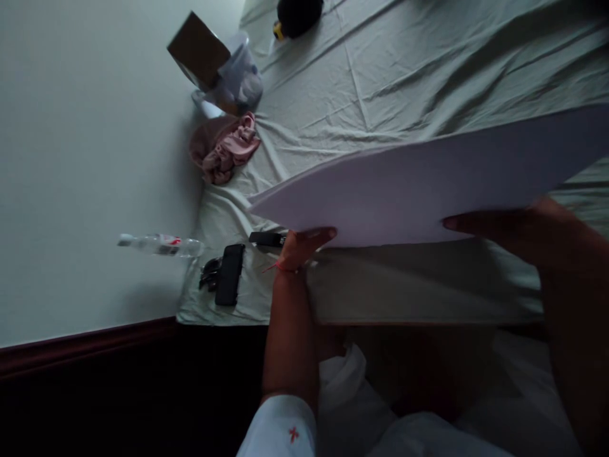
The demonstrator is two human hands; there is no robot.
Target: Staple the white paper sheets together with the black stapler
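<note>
Head view: white sheets (399, 184), large, layered at the far left corner, held up at a slant over the pale bedcover (314, 95). Both my hands are on the near edge. My left hand (299, 247) pinches near the left end, thumb on the upper face; my right hand (518, 228) grips further right, thumb on top too. Fingers under the sheets are hidden, so I can't tell how far they reach. Sheet count unclear.

Progress, my judgement: picking up is done, sheets are off the cover and in both hands. No crease, tear or writing shows on the upper face, so any work on it looks undone; setting down or letting go is also left. Can't tell more from one frame.

Just under the near edge of the sheets, a greyish flat panel (409, 285), material unclear. Close to the sheets' left end, partly behind my left hand, a small black object (265, 239). Further left of the sheets: black case (229, 275), dark tangled item (208, 274) beside it, then clear bottle (164, 244) with a red-marked label. Beyond the sheets' left corner: pink cloth (228, 149), then plastic container (245, 79) with brown box (198, 52). Farthest beyond the sheets, black rounded item (299, 16), yellow bit at its side.
</note>
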